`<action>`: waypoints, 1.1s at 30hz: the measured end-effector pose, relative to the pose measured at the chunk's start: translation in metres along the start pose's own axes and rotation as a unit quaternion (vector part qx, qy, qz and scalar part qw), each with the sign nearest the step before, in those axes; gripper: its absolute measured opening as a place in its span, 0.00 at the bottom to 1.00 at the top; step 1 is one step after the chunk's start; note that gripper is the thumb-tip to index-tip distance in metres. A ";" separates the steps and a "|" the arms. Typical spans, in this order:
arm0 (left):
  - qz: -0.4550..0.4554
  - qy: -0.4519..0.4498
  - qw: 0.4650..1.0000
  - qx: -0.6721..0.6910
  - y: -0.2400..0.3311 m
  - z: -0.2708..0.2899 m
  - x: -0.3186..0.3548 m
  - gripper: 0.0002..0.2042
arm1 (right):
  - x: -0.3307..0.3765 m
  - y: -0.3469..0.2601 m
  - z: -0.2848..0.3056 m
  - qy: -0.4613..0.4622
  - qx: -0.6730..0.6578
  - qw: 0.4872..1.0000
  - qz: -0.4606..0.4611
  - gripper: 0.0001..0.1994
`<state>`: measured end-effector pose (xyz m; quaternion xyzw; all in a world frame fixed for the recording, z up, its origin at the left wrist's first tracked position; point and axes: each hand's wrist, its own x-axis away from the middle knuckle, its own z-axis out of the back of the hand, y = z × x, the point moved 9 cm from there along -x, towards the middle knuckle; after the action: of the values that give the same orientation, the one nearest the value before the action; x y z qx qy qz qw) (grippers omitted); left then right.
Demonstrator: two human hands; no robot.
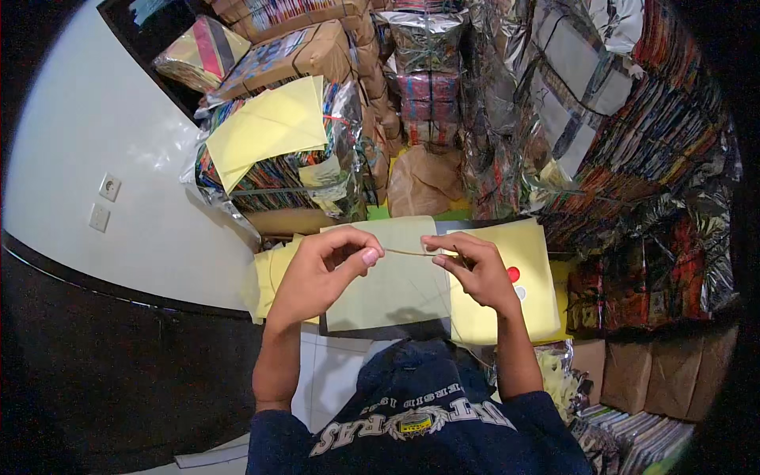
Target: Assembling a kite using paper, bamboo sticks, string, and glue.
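Observation:
A thin brown string (pixel 408 252) runs nearly straight between my two hands, above the work surface. My left hand (pixel 321 269) pinches one end between thumb and forefinger. On the right, the fingers of my right hand (pixel 479 269) close on the other part of the string, and a loose length seems to trail from them. Below the hands lies a pale greenish-yellow sheet (pixel 372 305). Yellow paper (pixel 534 245) lies under my right hand, with a small red disc (pixel 513 274) and a whitish disc (pixel 520 292) on it. More yellow paper (pixel 273 273) is beside my left wrist.
Bundled stacks of sheets (pixel 277 178) wrapped in plastic rise ahead, with yellow sheets (pixel 273 123) on top. Tall wrapped bundles (pixel 657 119) crowd the right. A crumpled brown paper bundle (pixel 425 182) sits between them. A white wall (pixel 150 150) with sockets stands left.

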<state>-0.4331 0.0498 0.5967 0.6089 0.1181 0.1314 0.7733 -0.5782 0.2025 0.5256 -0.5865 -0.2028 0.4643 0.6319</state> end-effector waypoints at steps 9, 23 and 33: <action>0.032 0.065 0.996 0.048 -0.042 0.017 0.008 0.08 | 0.112 0.147 0.038 0.271 -0.261 0.867 -0.327 0.23; 0.032 0.152 0.987 0.038 -0.062 0.039 -0.001 0.08 | 0.263 0.188 -0.046 0.049 0.214 0.950 -0.221 0.15; 0.048 0.160 0.984 0.066 -0.083 0.039 -0.004 0.08 | 0.280 0.145 -0.022 -0.126 0.267 0.864 -0.407 0.21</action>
<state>-0.4189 -0.0060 0.5249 0.6346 0.2193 0.2556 0.6956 -0.4752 0.4040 0.3052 -0.1970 -0.3698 0.2724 0.8662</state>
